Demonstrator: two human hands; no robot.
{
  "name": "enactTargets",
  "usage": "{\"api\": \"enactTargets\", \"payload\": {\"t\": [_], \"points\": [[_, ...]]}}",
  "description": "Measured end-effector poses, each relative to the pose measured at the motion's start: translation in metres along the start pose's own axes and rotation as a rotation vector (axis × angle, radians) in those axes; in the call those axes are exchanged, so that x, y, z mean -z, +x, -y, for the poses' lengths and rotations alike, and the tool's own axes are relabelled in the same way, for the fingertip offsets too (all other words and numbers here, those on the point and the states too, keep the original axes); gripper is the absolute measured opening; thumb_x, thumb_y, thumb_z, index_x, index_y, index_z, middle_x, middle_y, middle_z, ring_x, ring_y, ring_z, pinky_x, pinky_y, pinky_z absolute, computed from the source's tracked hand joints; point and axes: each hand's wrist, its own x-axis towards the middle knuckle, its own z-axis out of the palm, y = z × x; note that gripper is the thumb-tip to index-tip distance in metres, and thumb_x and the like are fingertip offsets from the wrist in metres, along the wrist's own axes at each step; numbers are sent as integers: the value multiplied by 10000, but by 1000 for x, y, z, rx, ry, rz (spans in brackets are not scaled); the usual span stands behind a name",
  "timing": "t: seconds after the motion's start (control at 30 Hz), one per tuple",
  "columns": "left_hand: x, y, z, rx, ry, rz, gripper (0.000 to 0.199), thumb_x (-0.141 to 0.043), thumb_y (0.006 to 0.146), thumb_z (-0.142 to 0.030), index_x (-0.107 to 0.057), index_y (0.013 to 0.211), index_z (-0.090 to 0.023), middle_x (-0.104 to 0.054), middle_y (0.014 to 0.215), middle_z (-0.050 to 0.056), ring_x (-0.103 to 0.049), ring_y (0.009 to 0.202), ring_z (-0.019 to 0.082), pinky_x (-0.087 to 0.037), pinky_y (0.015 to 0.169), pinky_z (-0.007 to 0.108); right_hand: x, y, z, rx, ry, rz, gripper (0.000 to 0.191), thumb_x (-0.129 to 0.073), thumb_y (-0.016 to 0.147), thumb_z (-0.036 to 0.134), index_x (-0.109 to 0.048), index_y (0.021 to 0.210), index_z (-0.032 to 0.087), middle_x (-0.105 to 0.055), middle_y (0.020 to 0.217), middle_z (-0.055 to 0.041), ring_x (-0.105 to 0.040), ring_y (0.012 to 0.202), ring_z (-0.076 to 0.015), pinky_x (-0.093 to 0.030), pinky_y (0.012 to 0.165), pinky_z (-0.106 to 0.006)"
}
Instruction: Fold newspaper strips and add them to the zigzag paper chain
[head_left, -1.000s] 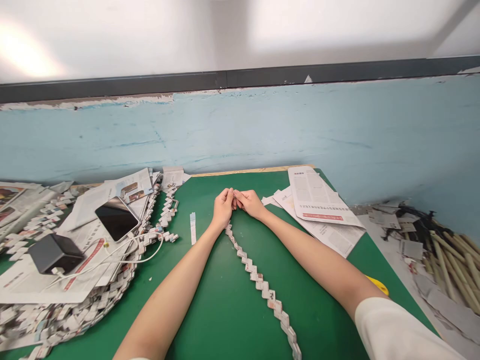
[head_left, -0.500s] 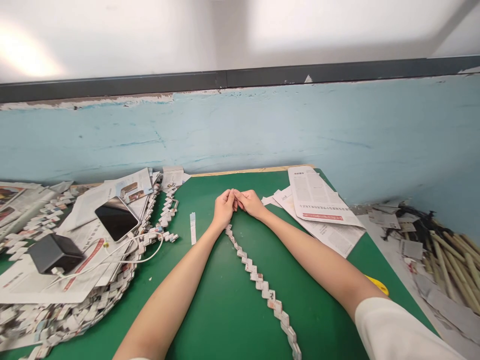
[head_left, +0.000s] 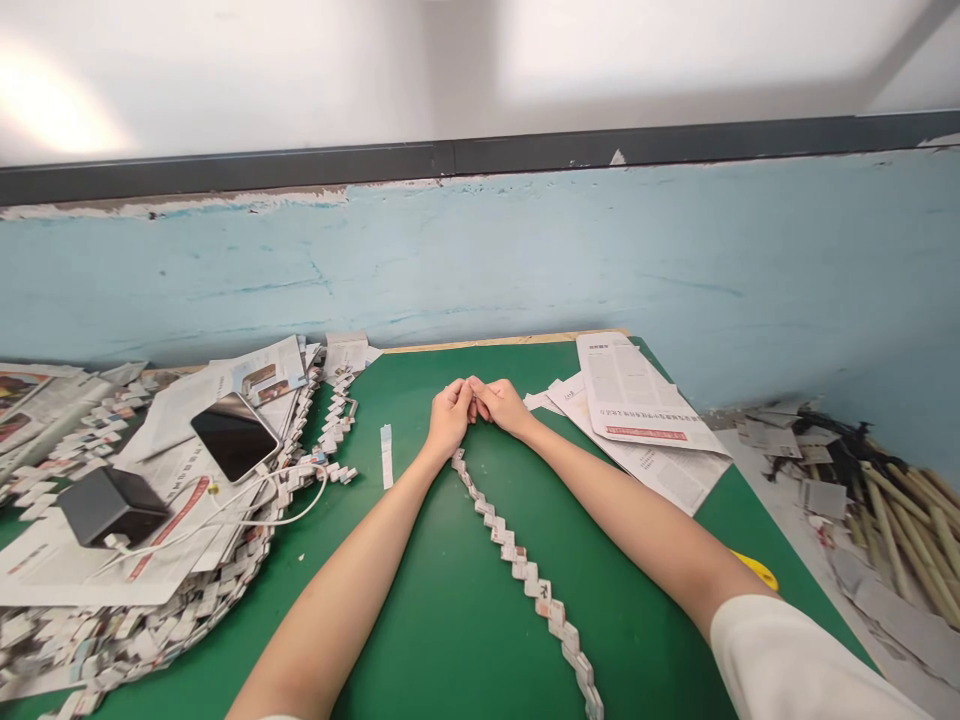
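Observation:
My left hand and my right hand meet over the green table, fingers closed and fingertips pressed together. Whatever they pinch between them is hidden by the fingers. A zigzag chain of folded newspaper starts just below my left hand and runs down to the bottom edge of the view. Whether its far end touches my left hand I cannot tell. To the left of that hand, a narrow paper strip lies flat on the green tabletop.
On the left, folded-paper chains lie under newspapers with a phone, a black box and a white cable. Newspaper sheets rest at the right edge, near a yellow object. Bamboo sticks lie beyond.
My hands stay together in nearly the same place, with only a slight shift of the fingers. Nothing else has visibly moved.

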Motion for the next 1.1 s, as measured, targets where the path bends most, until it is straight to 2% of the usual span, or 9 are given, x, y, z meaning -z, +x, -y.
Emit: {"api": "enactTargets", "payload": {"t": [0.17, 0.6, 0.83, 0.97, 1.1], "points": [[-2, -1, -4, 18, -63, -19, 473, -539, 1010, -567, -506, 694, -217, -524, 547, -29, -469, 504, 117, -381, 528, 253, -2, -1, 4, 42, 48, 0, 744, -500, 992, 711, -482, 439, 214, -530, 460, -16, -626, 562, -164, -476, 651, -282], [-2, 0, -1, 37, -32, -9, 470, -504, 1029, -553, -480, 697, -221, -538, 560, -24, -491, 521, 123, -397, 549, 258, 0, -2, 2, 48, 14, 17, 685, -508, 993, 654, -526, 472, 211, -533, 472, -19, -622, 582, -175, -465, 628, -289], [-2, 0, 1, 56, -21, -16, 471, -504, 1029, -553, -477, 698, -220, -532, 563, -24, -466, 525, 123, -382, 544, 262, 0, -3, 1, -3, 8, 23, 639, -517, 1000, 605, -591, 519, 191, -568, 498, -15, -467, 450, -121, -391, 525, -280], [-2, 0, 2, 47, -27, -13, 468, -504, 1039, -537, -465, 696, -222, -520, 569, -18, -473, 535, 125, -383, 551, 277, 0, -2, 1, 48, 34, 23, 634, -513, 1015, 550, -553, 487, 202, -562, 502, -26, -554, 527, -154, -442, 597, -304], [-3, 0, 0, 54, -46, -20, 453, -479, 1055, -520, -458, 711, -225, -512, 582, -17, -480, 536, 124, -390, 553, 284, 0, -3, 4, 73, 39, 22, 586, -509, 1025, 494, -534, 512, 211, -510, 487, -11, -581, 572, -170, -455, 640, -313]]}}
